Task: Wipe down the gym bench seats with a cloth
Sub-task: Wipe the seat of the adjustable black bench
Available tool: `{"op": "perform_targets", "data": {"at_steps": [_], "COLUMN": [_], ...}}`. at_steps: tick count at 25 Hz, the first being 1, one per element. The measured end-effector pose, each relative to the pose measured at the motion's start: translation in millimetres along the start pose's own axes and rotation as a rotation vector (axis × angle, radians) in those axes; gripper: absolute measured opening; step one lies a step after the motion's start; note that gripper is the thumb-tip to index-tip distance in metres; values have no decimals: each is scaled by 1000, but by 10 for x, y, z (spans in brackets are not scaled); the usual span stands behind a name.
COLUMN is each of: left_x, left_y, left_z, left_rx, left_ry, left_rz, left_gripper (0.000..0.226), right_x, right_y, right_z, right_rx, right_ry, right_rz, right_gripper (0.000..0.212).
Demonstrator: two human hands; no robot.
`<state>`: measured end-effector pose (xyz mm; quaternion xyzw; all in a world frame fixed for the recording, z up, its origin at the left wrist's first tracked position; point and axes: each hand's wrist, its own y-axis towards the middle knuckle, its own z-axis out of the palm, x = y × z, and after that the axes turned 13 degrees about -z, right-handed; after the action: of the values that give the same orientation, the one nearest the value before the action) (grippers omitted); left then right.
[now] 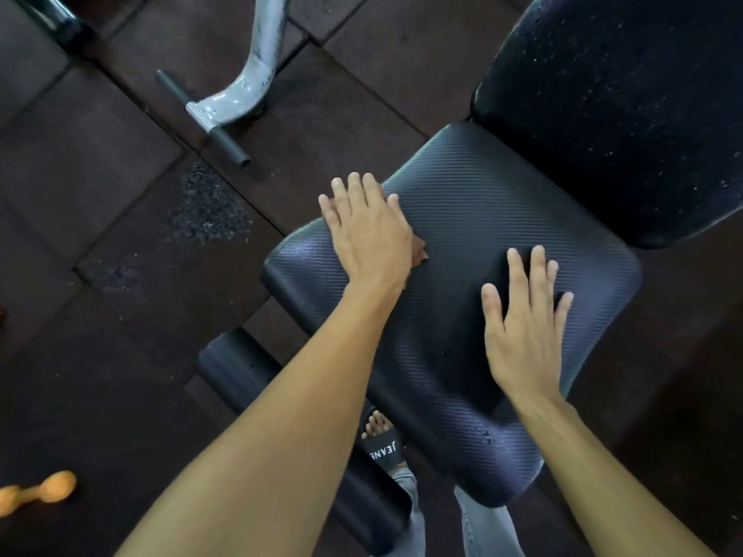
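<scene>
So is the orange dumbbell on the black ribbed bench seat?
No, the orange dumbbell lies on the dark rubber floor, apart from the black ribbed bench seat.

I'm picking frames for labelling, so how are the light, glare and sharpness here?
Head view: dim overall, floor nearly black; soft bluish sheen on the seat near its edges; left hand and right hand fairly sharp; orange dumbbell in the corner blurred; wide lens stretches the forearms.
</scene>
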<state>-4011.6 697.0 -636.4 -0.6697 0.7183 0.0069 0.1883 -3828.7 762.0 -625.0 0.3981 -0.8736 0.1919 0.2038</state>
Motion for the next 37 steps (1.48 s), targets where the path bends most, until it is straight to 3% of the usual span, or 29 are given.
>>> {"op": "perform_targets", "data": {"at_steps": [5,8,11,13,18,21,24,26,29,32,34,37], "left_x": [743,998,1175,1192,852,643,672,691,796,826,650,322], "left_y": [-48,77,70,-188,-1634,-2370,-2339,-1851,-794,-268,-511,-1471], "left_z": [-226,-327,-372,-285,242,513,530,415,144,-28,79,371], "left_rx": [63,102,76,46,-11,59,117,17,-117,-107,-123,-82], "left_ry": [-41,-161,-189,-143,-69,26,155,142,20,-166,-227,-164], "left_rz": [132,257,233,279,565,941,1159,1027,502,84,9,250], "left_gripper": [42,51,55,51,45,39,38,38,41,45,45,43], "right_x": [-59,-122,-417,-636,-697,-715,-733,-723,-716,-729,-740,-758], "right_y": [-20,-2,-48,-129,-120,-101,-101,-108,-129,-122,-121,-117], "right_z": [73,-35,-253,-324,-336,-369,-388,-402,-408,-408,-408,-405], "right_rx": [-25,-59,-114,-44,-22,-29,-11,-4,14,21,19,16], "right_ry": [-46,18,21,-12,171,255,274,290,280,292,320,320], "right_rz": [-1,-44,-53,-49,-39,-22,-38,-30,-32,-40,-41,-48], "right_gripper": [54,50,48,50,46,44,44,44,45,46,46,46]}}
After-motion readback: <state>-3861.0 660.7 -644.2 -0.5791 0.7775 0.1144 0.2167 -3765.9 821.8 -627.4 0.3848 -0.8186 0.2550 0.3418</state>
